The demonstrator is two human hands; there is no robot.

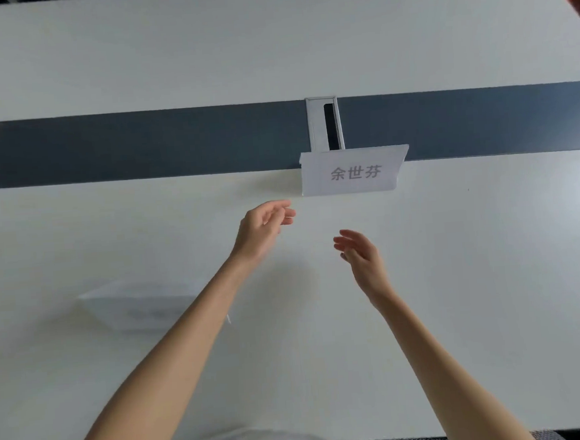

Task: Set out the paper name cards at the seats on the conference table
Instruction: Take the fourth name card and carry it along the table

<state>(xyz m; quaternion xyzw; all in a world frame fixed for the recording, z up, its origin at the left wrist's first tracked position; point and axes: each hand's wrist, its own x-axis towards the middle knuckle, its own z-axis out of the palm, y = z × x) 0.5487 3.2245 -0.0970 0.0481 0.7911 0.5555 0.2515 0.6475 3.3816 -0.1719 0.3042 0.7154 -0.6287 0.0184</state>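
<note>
White conference table point(99, 61) runs wide; name card point(354, 171) stands by its dark centre strip; left hand point(263, 230) and right hand point(361, 257) hover loose, holding nothing; probably worth squaring it to the seat.

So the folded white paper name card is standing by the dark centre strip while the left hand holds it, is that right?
Not quite: in the head view the folded white paper name card stands by the dark centre strip, but the left hand hovers just short of it, holding nothing.

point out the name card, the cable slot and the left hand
name card point(354, 172): head view, on its printed front face
cable slot point(330, 126): head view, on the dark opening
left hand point(265, 226): head view, on the back of the hand
</note>
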